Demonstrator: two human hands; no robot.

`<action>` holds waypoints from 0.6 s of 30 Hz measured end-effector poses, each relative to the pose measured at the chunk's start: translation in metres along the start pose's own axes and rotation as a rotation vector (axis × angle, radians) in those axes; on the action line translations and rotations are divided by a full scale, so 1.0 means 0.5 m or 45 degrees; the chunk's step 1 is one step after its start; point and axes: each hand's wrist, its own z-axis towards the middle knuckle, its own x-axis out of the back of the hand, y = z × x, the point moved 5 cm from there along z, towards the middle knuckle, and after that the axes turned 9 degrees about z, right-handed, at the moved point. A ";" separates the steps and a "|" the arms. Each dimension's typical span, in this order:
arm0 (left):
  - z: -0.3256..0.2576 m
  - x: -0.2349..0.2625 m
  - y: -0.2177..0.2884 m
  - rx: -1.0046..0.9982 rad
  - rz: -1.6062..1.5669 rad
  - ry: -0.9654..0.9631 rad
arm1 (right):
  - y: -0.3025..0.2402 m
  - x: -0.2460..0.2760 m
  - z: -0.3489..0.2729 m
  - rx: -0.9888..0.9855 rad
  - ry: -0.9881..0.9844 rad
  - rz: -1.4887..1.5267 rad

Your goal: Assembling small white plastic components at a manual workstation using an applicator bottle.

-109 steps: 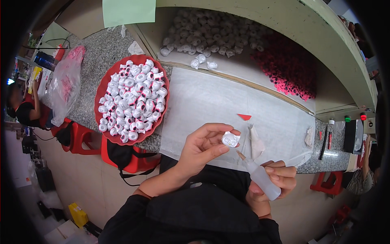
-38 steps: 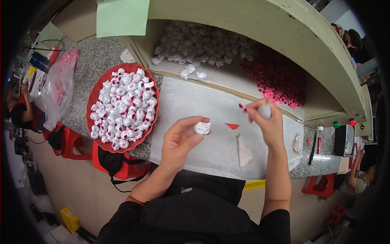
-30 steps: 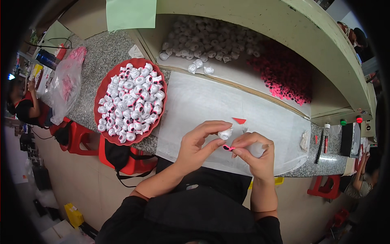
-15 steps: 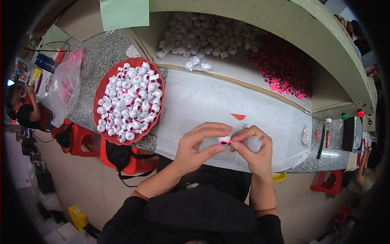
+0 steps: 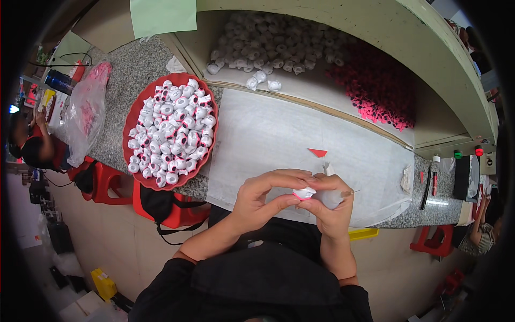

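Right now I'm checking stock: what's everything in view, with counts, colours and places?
Held piece: one, white and pink, centre
Bottle: one, translucent, in right hand
Paper sheet: one, white, on bench
Red scrap: one, red, on paper sheet
Bowl: one, red, left
Bowl pieces: many, white, pink, black, in bowl
Shelf pieces: many, white, shelf left
Pink parts: many, pink, black, shelf right
Green sheet: one, green, top left
Plastic bag: one, clear, far left
Stools: several, red, along bench
Left hand, right hand: two, bare, centre
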 end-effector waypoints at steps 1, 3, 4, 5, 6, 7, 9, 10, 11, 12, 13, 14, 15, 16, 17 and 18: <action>0.002 -0.001 0.004 -0.065 0.038 -0.024 | -0.003 -0.002 -0.001 -0.040 0.047 0.043; 0.001 0.001 0.003 -0.130 0.075 -0.045 | -0.003 -0.006 -0.005 -0.082 0.091 0.084; -0.002 0.000 0.001 -0.171 0.074 -0.046 | -0.003 -0.007 -0.007 -0.102 0.090 0.134; -0.005 -0.002 0.003 -0.212 0.073 -0.046 | -0.002 -0.009 -0.010 -0.122 0.089 0.185; -0.008 -0.005 0.005 -0.214 0.078 -0.044 | -0.001 -0.010 -0.011 -0.121 0.084 0.188; -0.010 -0.004 0.000 -0.112 0.009 -0.001 | 0.003 -0.009 -0.011 -0.123 0.114 0.171; -0.010 -0.005 -0.004 -0.012 -0.058 0.047 | 0.004 -0.009 -0.011 -0.125 0.138 0.154; -0.008 -0.007 -0.007 0.035 -0.101 0.048 | 0.003 -0.009 -0.010 -0.134 0.165 0.172; -0.007 -0.007 -0.010 0.083 -0.144 0.049 | 0.003 -0.008 -0.009 -0.144 0.192 0.189; -0.005 0.001 -0.008 0.081 -0.142 0.053 | 0.003 -0.008 -0.009 -0.146 0.187 0.190; -0.002 0.005 -0.003 0.043 -0.056 -0.023 | 0.000 -0.006 -0.010 -0.126 0.177 0.094; 0.000 0.005 0.000 0.006 0.031 -0.098 | -0.004 -0.004 -0.010 -0.107 0.167 -0.001; -0.002 0.005 0.000 0.006 0.031 -0.094 | -0.007 -0.004 -0.009 -0.109 0.164 -0.002; -0.005 0.007 0.000 0.016 0.048 -0.057 | -0.009 -0.006 -0.008 -0.149 0.151 -0.023; -0.007 0.009 0.000 0.026 0.066 -0.019 | -0.008 -0.007 -0.008 -0.189 0.138 -0.046; -0.006 0.010 0.000 0.026 0.065 -0.015 | -0.006 -0.007 -0.008 -0.191 0.136 -0.047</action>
